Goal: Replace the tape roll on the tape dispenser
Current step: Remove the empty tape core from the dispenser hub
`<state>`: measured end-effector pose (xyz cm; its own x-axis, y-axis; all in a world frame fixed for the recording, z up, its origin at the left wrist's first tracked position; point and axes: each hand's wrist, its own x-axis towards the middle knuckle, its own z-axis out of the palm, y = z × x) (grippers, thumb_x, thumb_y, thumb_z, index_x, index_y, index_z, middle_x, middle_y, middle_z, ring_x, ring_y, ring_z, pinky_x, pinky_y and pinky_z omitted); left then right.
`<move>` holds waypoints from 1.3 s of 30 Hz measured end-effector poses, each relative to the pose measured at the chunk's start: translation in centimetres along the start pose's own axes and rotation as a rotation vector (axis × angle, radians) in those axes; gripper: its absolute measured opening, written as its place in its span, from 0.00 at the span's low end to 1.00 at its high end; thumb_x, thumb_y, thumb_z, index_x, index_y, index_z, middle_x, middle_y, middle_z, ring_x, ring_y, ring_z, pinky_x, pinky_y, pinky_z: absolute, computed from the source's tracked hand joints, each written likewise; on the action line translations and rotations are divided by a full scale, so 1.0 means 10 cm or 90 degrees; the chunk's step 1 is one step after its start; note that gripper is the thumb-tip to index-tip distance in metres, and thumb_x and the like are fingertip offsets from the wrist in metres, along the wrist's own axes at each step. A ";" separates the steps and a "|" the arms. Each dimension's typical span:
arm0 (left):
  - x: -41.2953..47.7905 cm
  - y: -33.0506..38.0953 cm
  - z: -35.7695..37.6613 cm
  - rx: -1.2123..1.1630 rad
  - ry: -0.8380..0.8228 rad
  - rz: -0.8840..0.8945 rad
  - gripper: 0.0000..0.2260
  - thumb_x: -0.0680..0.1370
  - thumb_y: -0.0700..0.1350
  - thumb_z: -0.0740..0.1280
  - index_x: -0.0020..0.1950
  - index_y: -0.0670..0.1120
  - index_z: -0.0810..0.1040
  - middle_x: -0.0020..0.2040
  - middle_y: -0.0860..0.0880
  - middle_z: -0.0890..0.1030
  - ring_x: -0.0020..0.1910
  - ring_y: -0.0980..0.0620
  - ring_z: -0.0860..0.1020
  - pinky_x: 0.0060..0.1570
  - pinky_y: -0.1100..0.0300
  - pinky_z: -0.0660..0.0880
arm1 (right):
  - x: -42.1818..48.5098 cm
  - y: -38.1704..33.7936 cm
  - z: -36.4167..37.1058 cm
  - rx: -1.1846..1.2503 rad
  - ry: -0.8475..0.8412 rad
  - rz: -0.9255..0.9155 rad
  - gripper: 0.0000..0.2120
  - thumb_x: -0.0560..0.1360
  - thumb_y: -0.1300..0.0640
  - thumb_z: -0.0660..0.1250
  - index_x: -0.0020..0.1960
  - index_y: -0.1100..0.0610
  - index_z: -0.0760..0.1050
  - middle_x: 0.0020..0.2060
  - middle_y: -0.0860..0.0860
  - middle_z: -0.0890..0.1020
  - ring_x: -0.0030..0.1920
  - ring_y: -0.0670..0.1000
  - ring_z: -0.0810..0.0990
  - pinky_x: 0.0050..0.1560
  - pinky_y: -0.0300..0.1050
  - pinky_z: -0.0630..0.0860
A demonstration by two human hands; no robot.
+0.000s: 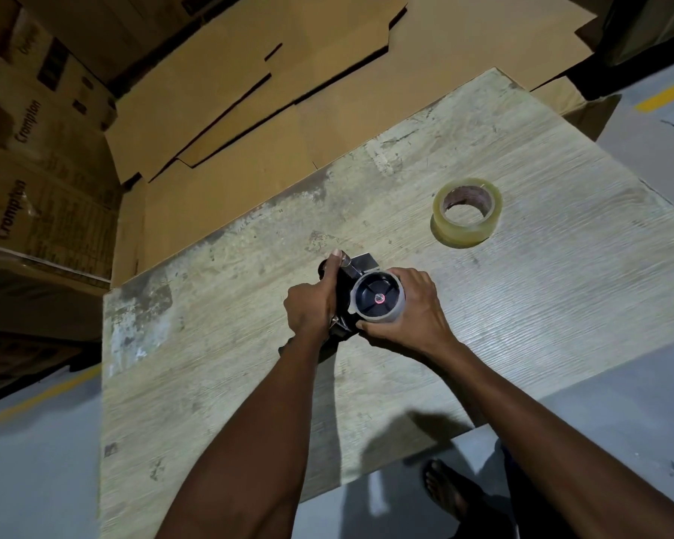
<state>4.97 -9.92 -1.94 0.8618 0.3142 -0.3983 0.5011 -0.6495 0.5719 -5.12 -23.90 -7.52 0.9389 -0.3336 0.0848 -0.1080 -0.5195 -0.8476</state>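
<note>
A black tape dispenser [347,291] lies at the middle of a worn wooden table [541,305]. Its round hub carries an empty grey cardboard core [395,315]. My left hand [312,301] grips the dispenser's body from the left, thumb up by its metal front plate. My right hand [409,309] wraps its fingers round the empty core on the hub. A full roll of clear tape [467,213] lies flat on the table, apart from both hands, to the far right.
Flattened cardboard sheets [250,110] lie beyond the table's far edge. Stacked printed cartons [28,157] stand at the left. Grey floor with yellow lines surrounds the table. A bare foot [444,488] shows below the table's near edge.
</note>
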 end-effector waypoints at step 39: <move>-0.17 0.13 0.15 0.128 0.083 0.044 0.46 0.63 0.86 0.59 0.35 0.40 0.79 0.39 0.43 0.82 0.41 0.43 0.81 0.38 0.53 0.75 | -0.09 0.01 -0.50 0.039 0.054 0.003 0.23 0.77 0.42 0.72 0.68 0.51 0.76 0.59 0.44 0.78 0.60 0.44 0.72 0.59 0.29 0.66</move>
<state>4.00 -12.35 -1.59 0.9026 0.3433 -0.2597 0.4268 -0.7927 0.4352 -7.60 -27.54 -5.06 0.9072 -0.4025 0.1222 -0.0903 -0.4700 -0.8780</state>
